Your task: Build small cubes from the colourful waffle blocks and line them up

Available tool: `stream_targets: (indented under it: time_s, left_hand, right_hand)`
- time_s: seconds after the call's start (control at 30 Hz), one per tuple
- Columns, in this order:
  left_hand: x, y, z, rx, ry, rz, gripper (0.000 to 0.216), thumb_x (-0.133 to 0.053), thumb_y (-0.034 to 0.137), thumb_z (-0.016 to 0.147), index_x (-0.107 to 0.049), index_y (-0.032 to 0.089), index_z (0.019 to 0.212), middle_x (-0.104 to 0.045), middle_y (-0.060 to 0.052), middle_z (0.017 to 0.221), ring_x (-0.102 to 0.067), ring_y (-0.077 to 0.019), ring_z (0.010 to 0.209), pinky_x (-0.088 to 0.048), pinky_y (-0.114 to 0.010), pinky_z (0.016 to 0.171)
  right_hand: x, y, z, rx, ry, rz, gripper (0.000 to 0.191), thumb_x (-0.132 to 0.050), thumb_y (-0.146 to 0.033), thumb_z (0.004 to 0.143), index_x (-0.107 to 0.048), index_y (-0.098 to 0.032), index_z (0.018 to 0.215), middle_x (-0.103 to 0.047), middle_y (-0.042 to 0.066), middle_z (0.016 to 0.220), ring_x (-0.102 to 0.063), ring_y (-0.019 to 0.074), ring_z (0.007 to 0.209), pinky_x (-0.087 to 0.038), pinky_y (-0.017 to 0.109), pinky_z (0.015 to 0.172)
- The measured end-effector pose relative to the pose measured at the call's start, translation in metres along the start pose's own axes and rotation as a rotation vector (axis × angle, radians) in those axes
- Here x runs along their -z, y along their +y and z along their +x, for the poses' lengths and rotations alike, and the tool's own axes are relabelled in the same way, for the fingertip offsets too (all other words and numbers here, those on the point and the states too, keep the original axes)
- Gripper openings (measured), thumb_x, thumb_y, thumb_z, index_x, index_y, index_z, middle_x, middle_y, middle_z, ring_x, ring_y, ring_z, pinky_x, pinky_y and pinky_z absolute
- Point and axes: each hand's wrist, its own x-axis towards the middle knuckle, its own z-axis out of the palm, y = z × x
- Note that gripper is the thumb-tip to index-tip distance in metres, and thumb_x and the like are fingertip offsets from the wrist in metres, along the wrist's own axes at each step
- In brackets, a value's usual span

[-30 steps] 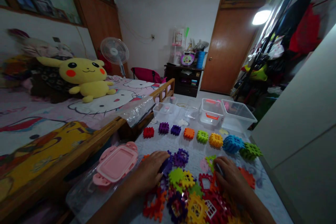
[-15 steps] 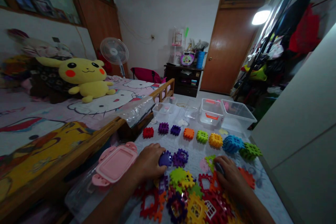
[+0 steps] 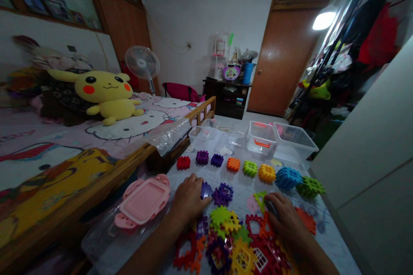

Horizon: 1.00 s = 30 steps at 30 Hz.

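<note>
My left hand [image 3: 189, 197] curls over a purple interlocking plastic piece [image 3: 206, 190], its thumb and fingertips against it. Part of that piece is hidden by the fingers. Just right of it lies a small stack of purple toothed pieces [image 3: 222, 194]. My right hand [image 3: 285, 215] is closed around a dark, smooth object [image 3: 271, 209] whose kind I cannot make out. A lime-green piece [image 3: 260, 201] sits beside its fingertips. Between and below both hands spreads a loose pile of toothed pieces, among them a yellow piece [image 3: 243, 257] and a red frame [image 3: 184, 249].
Behind the hands runs a row of stacked pieces by colour, from a red stack [image 3: 183, 163] to a green stack [image 3: 310, 186]. Clear plastic boxes [image 3: 295, 139] stand at the table's far end. Left are a pink lid [image 3: 143, 203] and the wooden bed rail [image 3: 112, 180].
My left hand has shifted slightly right and covers more of the purple piece. My right hand stays around the dark object. The view has moved a little.
</note>
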Motion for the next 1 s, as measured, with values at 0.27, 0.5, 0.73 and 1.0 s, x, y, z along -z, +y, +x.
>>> stream_targets:
  time_s: [0.27, 0.5, 0.73, 1.0]
  left_hand:
    - [-0.008, 0.002, 0.003, -0.066, -0.052, 0.050, 0.045, -0.064, 0.029, 0.067, -0.062, 0.019, 0.111, -0.065, -0.010, 0.113, -0.056, -0.0305, 0.110, -0.039, -0.041, 0.096]
    - [-0.002, -0.008, 0.018, 0.057, -0.022, -0.472, 0.048, -0.071, 0.035, 0.065, -0.066, 0.016, 0.108, -0.070, -0.010, 0.108, -0.062, -0.0285, 0.102, -0.043, -0.037, 0.091]
    - [0.004, -0.015, 0.015, 0.375, -0.398, -1.860, 0.031, -0.072, 0.034, 0.074, -0.067, 0.012, 0.096, -0.072, -0.004, 0.086, -0.067, -0.0142, 0.075, -0.049, -0.023, 0.066]
    - [-0.004, -0.010, 0.011, 0.457, -0.586, -2.264, 0.031, -0.054, 0.034, 0.092, -0.064, 0.006, 0.103, -0.072, -0.011, 0.088, -0.069, -0.0149, 0.074, -0.054, -0.021, 0.062]
  right_hand:
    - [-0.004, 0.003, 0.000, -0.004, 0.028, 0.018, 0.033, -0.046, -0.024, 0.079, -0.062, -0.021, 0.108, -0.061, 0.010, 0.116, -0.055, 0.0254, 0.110, -0.043, 0.039, 0.098]
    - [-0.005, 0.003, 0.000, 0.001, 0.037, 0.006, 0.033, -0.047, -0.023, 0.079, -0.062, -0.020, 0.108, -0.062, 0.010, 0.114, -0.055, 0.0251, 0.106, -0.044, 0.039, 0.096]
    - [-0.004, 0.001, 0.001, 0.006, 0.043, -0.003, 0.031, -0.047, -0.023, 0.079, -0.063, -0.021, 0.106, -0.062, 0.009, 0.112, -0.056, 0.0249, 0.104, -0.045, 0.039, 0.093]
    - [-0.004, 0.002, 0.001, 0.015, 0.047, 0.005, 0.031, -0.044, -0.024, 0.082, -0.063, -0.018, 0.106, -0.061, 0.012, 0.111, -0.056, 0.0257, 0.103, -0.045, 0.040, 0.093]
